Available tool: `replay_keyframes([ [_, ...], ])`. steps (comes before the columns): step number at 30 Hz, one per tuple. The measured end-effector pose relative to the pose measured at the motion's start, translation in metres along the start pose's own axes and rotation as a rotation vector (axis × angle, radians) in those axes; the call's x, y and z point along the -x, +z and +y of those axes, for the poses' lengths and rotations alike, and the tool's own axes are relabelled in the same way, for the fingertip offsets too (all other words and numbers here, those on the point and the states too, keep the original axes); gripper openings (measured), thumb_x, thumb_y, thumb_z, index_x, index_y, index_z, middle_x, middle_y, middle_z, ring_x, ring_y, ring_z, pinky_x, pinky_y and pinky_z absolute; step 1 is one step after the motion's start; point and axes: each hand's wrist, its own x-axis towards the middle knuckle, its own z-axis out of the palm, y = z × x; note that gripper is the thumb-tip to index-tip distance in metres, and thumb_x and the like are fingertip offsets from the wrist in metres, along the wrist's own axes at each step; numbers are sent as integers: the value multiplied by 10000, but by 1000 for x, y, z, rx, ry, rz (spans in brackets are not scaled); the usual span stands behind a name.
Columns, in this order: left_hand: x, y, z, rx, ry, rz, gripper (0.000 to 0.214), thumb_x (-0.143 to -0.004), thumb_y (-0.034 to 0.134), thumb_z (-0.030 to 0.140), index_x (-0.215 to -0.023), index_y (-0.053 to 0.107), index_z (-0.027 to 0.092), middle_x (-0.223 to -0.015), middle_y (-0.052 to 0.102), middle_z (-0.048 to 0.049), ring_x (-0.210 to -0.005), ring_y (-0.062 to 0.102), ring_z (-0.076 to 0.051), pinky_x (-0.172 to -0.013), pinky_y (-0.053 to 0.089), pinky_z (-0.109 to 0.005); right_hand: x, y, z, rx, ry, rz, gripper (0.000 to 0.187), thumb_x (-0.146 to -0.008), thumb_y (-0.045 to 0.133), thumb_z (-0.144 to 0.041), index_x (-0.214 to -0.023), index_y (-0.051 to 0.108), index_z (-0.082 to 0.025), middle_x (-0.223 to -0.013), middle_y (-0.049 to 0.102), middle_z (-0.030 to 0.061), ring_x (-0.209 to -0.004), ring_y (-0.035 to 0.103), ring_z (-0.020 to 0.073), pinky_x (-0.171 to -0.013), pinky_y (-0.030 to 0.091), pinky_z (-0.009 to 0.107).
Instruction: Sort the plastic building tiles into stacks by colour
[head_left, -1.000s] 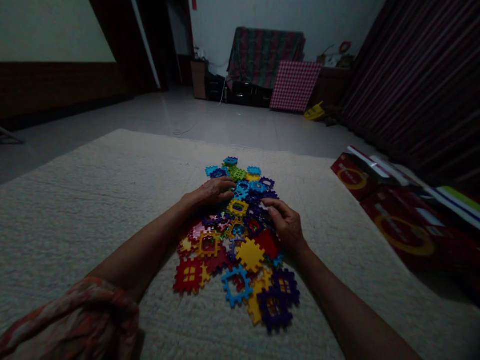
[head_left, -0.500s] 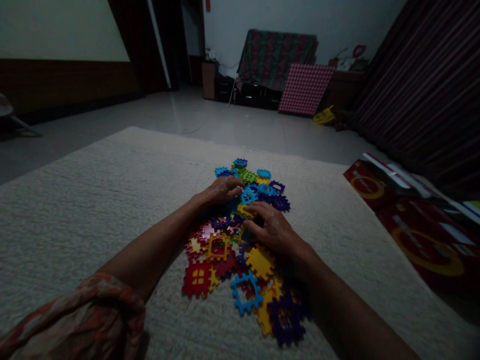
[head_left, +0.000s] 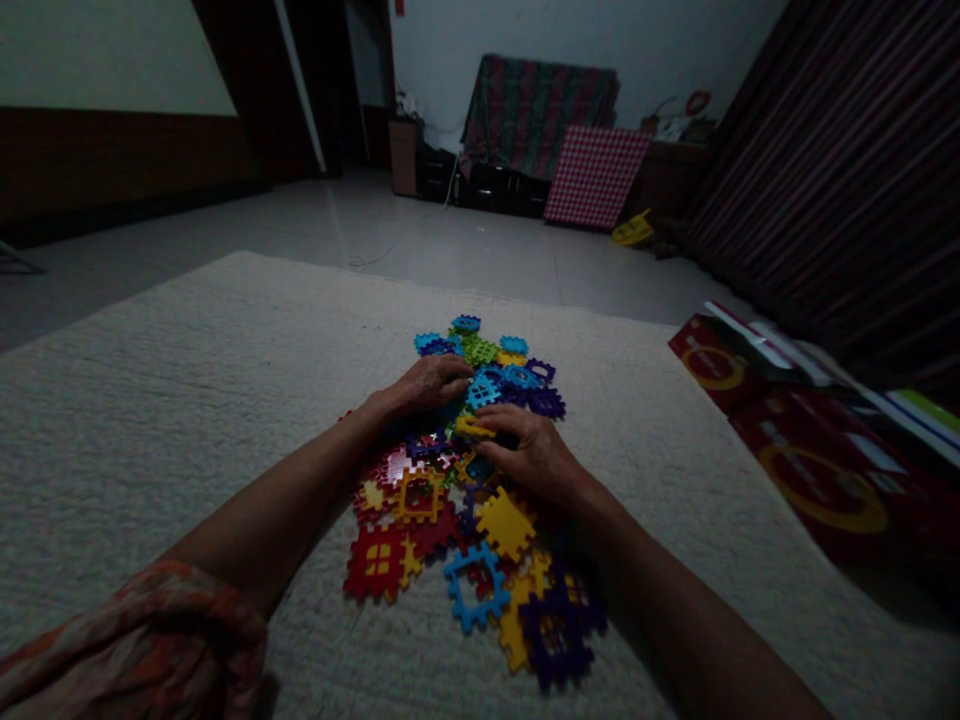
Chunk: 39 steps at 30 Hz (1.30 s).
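Observation:
A heap of colourful plastic interlocking tiles with toothed edges lies on the pale mat (head_left: pixel 225 400). My right hand (head_left: pixel 532 450) is over the middle of the heap, with thumb and fingers closed on a yellow tile (head_left: pixel 472 427). My left hand (head_left: pixel 431 382) rests on the heap's left side, fingers stretched out beside a light blue window tile (head_left: pixel 484 390); what lies under its palm is hidden. Closer to me are a red window tile (head_left: pixel 375 563), a light blue frame tile (head_left: pixel 476 588), a solid yellow tile (head_left: pixel 507 524) and a dark purple tile (head_left: pixel 555 637).
Red boxes (head_left: pixel 817 470) stand along the mat's right edge. Beyond the mat, a grey tiled floor (head_left: pixel 322 225) leads to a cloth-covered piece of furniture (head_left: pixel 536 115) and a red checked panel (head_left: pixel 596 177). A dark striped curtain (head_left: pixel 825 170) hangs at the right.
The view has turned slightly, shifting the scene leftward. My right fingers have closed on the yellow tile, which looks a little tilted now. My left hand stays on the heap.

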Motion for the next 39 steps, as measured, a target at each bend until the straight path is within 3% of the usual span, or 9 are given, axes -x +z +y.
replay_keyframes([
  [8, 0, 1, 0, -1, 13, -2, 351, -897, 473, 325, -1080, 751, 213, -1208, 719, -71, -1117, 655, -219, -1041, 496, -384, -1, -4, -6, -62, 65, 24, 183, -857, 627, -303, -960, 767, -245, -1043, 768, 46, -979, 714, 216, -901, 554, 373],
  [13, 0, 2, -1, 6, -3, 8, 335, -882, 487, 319, -1065, 753, 227, -1189, 726, -56, -1114, 654, -221, -1039, 498, -401, -7, -17, -2, -99, 161, 200, 265, -881, 579, -386, -994, 748, -217, -972, 767, 49, -918, 712, 226, -868, 556, 373],
  [17, 0, 2, 0, -3, 18, -11, 348, -904, 458, 322, -1071, 743, 215, -1203, 718, -68, -1122, 653, -223, -1043, 494, -407, -10, -46, 30, -126, 338, 363, 397, -858, 536, -431, -1124, 694, -181, -835, 744, 53, -770, 701, 217, -731, 574, 365],
  [22, 0, 1, 1, 11, 21, -1, 351, -898, 455, 336, -1047, 748, 214, -1202, 714, -80, -1111, 661, -234, -1030, 503, -407, 4, -83, 89, 147, 492, 528, 365, -814, 498, -347, -1081, 698, -198, -821, 721, 43, -754, 672, 211, -756, 568, 381],
  [25, 0, 1, 0, 19, 14, 4, 343, -879, 474, 352, -1037, 749, 222, -1211, 713, -75, -1117, 661, -243, -1021, 511, -410, 12, -96, 109, 350, 469, 503, 312, -774, 534, -284, -1008, 722, -200, -966, 708, 92, -902, 674, 245, -902, 539, 414],
  [27, 0, 2, -2, 21, 4, 11, 338, -871, 485, 366, -1033, 748, 227, -1222, 712, -72, -1122, 661, -248, -1015, 516, -405, 17, -101, 114, 411, 482, 472, 372, -743, 585, -277, -1079, 712, -183, -1104, 669, 131, -975, 666, 267, -958, 519, 426],
  [31, 0, 2, -3, 16, 20, 12, 359, -871, 476, 395, -1036, 746, 226, -1230, 713, -75, -1127, 662, -251, -1015, 517, -398, 25, -110, 114, 357, 450, 270, 546, -680, 686, -268, -1223, 661, -211, -1264, 597, 130, -1097, 634, 276, -989, 507, 418],
  [36, 0, 0, 0, 45, 21, 19, 422, -877, 448, 467, -1021, 757, 218, -1189, 730, -81, -1097, 673, -243, -1003, 517, -369, 27, -115, 103, 429, 476, 165, 566, -688, 739, -299, -1233, 665, -164, -1231, 615, 168, -1123, 619, 310, -1000, 484, 441],
  [39, 1, -7, 2, 86, -2, 46, 447, -866, 468, 515, -1026, 759, 216, -1167, 736, -89, -1083, 679, -251, -988, 521, -375, 24, -112, 96, 528, 479, 148, 453, -739, 710, -298, -1168, 694, -153, -1162, 652, 159, -1085, 627, 301, -976, 484, 432],
])
